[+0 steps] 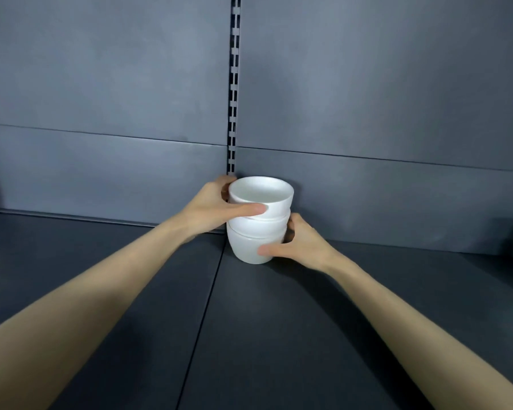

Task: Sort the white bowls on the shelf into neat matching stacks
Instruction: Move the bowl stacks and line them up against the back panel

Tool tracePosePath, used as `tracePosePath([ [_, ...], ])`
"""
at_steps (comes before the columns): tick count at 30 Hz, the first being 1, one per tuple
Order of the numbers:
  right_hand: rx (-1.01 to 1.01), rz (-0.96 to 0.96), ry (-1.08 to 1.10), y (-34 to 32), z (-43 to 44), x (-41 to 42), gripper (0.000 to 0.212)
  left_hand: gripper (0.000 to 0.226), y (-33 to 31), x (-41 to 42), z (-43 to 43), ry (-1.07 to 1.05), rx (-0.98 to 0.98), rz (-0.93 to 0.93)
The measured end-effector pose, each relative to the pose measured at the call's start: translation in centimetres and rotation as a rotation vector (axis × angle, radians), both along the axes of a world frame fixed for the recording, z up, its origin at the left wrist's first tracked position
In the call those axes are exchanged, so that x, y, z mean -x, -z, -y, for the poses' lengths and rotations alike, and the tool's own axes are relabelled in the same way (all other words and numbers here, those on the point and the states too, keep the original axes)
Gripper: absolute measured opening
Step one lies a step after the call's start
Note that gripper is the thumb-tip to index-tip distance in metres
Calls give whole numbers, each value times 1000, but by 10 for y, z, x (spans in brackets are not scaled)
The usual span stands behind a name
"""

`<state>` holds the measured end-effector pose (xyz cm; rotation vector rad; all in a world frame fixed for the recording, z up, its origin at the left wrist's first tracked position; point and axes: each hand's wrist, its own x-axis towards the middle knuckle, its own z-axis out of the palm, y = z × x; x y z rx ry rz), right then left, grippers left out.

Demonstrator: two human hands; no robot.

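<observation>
Far back on the shelf point(279, 335), the left hand point(208, 210) grips the top bowl point(261, 195) while the right hand point(299, 247) clasps the stack point(256, 235) (three bowls, apparently matching), likely squaring it; next needs gentle alignment.

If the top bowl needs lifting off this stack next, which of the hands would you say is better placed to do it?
Left, probably. The left hand already wraps the top bowl, thumb across its front. The right hand grips the bottom bowl, so it can steady the stack on the shelf.
</observation>
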<state>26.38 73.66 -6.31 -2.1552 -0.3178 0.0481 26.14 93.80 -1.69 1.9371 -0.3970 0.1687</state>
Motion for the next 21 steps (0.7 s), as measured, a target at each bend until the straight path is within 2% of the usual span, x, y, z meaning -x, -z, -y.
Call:
tracePosePath([
  [2,-6,0,3,3,1,-1,98,80,2,-2,-1,-17,14,7],
  [5,-14,8,16,4,4,-4,92,88,0,-1,-1,-24,19,12],
  [11,-27,24,20,5,4,-6,90,48,-5,0,1,-26,-9,67],
  [21,-43,33,34,6,4,-6,91,47,3,0,1,-8,58,72],
])
